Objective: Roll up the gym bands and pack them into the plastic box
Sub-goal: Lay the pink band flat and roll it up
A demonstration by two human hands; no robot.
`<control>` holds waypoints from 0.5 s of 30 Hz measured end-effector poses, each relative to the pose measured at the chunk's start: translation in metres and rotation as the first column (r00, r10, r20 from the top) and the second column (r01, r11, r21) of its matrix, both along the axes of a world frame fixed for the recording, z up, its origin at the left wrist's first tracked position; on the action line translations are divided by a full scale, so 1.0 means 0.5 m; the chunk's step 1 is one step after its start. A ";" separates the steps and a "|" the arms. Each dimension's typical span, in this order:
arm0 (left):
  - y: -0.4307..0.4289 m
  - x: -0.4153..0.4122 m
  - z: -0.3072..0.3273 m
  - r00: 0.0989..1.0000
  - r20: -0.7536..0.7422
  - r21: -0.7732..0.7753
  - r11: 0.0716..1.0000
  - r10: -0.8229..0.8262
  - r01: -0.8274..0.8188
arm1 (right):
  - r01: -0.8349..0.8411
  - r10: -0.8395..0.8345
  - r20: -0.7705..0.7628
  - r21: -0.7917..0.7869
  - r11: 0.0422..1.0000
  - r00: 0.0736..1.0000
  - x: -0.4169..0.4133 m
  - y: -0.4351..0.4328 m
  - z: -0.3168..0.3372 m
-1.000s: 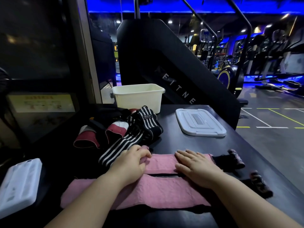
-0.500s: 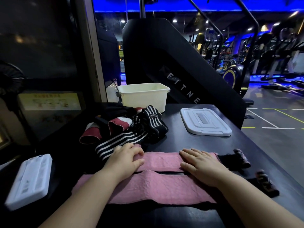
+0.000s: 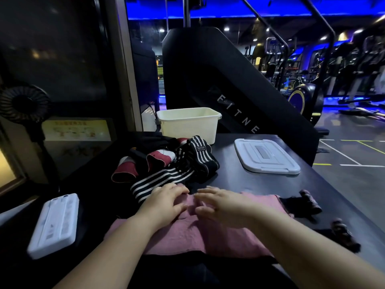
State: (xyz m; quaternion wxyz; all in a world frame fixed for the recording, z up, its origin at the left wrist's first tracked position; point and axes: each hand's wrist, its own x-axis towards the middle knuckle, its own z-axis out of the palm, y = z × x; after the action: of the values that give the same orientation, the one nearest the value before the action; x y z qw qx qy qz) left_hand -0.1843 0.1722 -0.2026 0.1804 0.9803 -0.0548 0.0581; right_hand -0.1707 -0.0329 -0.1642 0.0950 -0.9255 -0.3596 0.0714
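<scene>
Table (image 3: 229,176), left hand (image 3: 164,205), right hand (image 3: 227,205), fingers (image 3: 177,189) flat on pink band (image 3: 187,236)

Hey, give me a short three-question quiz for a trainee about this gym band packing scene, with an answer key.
1. True or false: the white plastic lid lies on the black table, off the cream plastic box.
2. Fill in: the heap of black-and-white striped bands lies between the pink fabric band and the ____.
3. Both the left hand and the right hand rest on: A the lid, B the pink fabric band, C the striped bands.
Key: 1 true; 2 cream plastic box; 3 B.
</scene>
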 end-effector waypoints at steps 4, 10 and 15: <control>0.023 -0.014 0.011 0.999 -0.007 -0.024 0.999 -0.034 0.034 | 0.006 -0.003 0.051 -0.055 0.998 0.999 -0.007 0.030 -0.045; 0.045 -0.034 0.024 0.999 0.048 -0.063 0.998 0.010 -0.007 | 0.019 -0.011 0.118 -0.071 0.997 0.993 -0.010 0.030 -0.070; 0.071 -0.046 0.024 0.993 0.067 -0.099 0.991 0.101 -0.094 | 0.025 -0.015 0.148 -0.061 0.998 0.989 -0.004 0.029 -0.078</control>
State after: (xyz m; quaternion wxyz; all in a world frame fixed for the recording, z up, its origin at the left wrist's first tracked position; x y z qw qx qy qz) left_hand -0.2073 0.2076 -0.1906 0.2220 0.9693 -0.0104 0.1049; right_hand -0.1727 -0.0185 -0.2031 0.0400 -0.9343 -0.3540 0.0132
